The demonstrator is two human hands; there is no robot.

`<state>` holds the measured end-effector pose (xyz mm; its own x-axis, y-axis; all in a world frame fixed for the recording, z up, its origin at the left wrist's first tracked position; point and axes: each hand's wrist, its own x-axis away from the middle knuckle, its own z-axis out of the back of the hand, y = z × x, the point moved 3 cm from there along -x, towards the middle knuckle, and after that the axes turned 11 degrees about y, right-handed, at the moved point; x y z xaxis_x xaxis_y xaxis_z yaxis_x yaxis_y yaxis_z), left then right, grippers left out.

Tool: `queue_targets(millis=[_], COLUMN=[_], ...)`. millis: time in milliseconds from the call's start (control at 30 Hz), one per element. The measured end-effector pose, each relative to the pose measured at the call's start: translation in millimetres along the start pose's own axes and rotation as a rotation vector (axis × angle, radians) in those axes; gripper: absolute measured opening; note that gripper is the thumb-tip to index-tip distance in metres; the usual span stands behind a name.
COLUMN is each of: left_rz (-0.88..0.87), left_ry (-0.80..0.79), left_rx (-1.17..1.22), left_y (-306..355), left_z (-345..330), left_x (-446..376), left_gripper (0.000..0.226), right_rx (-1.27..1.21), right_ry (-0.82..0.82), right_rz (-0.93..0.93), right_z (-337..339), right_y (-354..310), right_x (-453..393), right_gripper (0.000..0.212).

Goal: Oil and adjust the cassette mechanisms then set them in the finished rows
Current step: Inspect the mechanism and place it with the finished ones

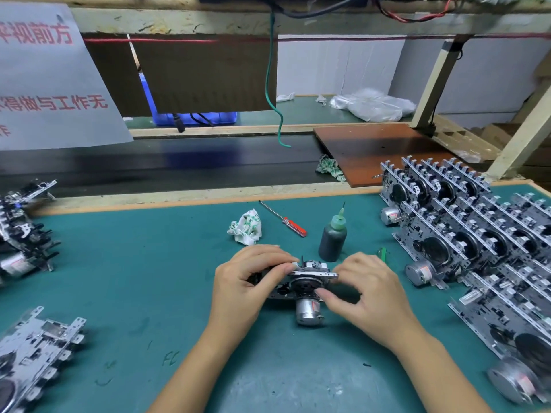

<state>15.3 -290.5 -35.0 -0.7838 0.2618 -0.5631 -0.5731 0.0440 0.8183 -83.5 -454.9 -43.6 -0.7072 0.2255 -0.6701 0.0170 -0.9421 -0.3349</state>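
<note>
A cassette mechanism (304, 286) with a silver motor on its near side stands on edge in the middle of the green mat (149, 278). My left hand (247, 281) grips its left end, fingers curled over the top edge. My right hand (366, 293) holds its right end, thumb pressed near the black flywheel. Just behind it stands a dark oil bottle (333, 238) with a green needle cap. Finished mechanisms (465, 234) stand in several rows at the right.
A red-handled screwdriver (283, 219) and a crumpled cloth (246, 228) lie behind my hands. More mechanisms (26, 231) are heaped at the left edge, with another (35, 350) at the near left. A small green tool (382, 254) lies right of the bottle. A brown board (378, 150) sits beyond the mat.
</note>
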Motion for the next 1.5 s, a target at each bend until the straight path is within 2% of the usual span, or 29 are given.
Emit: queue_targets(millis=[267, 367, 467, 600, 700, 767, 867, 1000, 1067, 1133, 1233, 1333, 1500], left_rz=[0.003, -0.003, 0.001, 0.010, 0.000, 0.005, -0.044, -0.092, -0.140, -0.196, -0.307, -0.443, -0.616], left_ry=[-0.002, -0.008, -0.008, -0.004, -0.012, -0.027, -0.032, -0.060, -0.118, -0.186, -0.278, -0.377, -0.535], left_rx=[-0.007, -0.013, -0.012, -0.012, -0.045, -0.073, -0.114, -0.200, -0.297, -0.345, -0.341, -0.329, -0.229], left_y=[0, 0, 2, 4, 4, 4, 6, 10, 16, 25, 50, 88, 153], left_z=[0, 1, 1, 1, 2, 4, 10, 15, 15, 14, 5, -23, -99], left_x=[0, 0, 0, 0, 1, -1, -3, -9, -15, -21, -32, -48, -68], left_gripper=[0.007, 0.006, 0.003, 0.007, 0.013, 0.016, 0.013, 0.005, 0.005, 0.008, 0.010, 0.015, 0.016], right_rx=[-0.050, -0.204, -0.372, -0.426, -0.469, -0.397, -0.130, 0.128, 0.220, 0.241, 0.229, 0.202, 0.136], right_ry=[-0.007, 0.023, 0.120, 0.206, 0.198, 0.169, 0.080, -0.165, -0.321, -0.381, -0.370, -0.235, -0.123], right_rz=[-0.032, -0.124, -0.213, -0.242, -0.247, -0.190, 0.047, 0.313, 0.360, 0.401, 0.394, 0.380, 0.176], right_z=[-1, 1, 6, 8, 8, 10, 13, 19, 19, 22, 48, 93, 177], right_y=[-2, -3, -1, -2, -5, -11, -24, -40, -43, -42, -43, -38, 3], right_x=[1, 0, -2, -1, -1, -5, -20, -46, -53, -54, -54, -53, -50], right_gripper=[0.043, 0.038, 0.027, 0.017, 0.013, 0.010, 0.027, 0.044, 0.042, 0.033, 0.030, 0.030, 0.033])
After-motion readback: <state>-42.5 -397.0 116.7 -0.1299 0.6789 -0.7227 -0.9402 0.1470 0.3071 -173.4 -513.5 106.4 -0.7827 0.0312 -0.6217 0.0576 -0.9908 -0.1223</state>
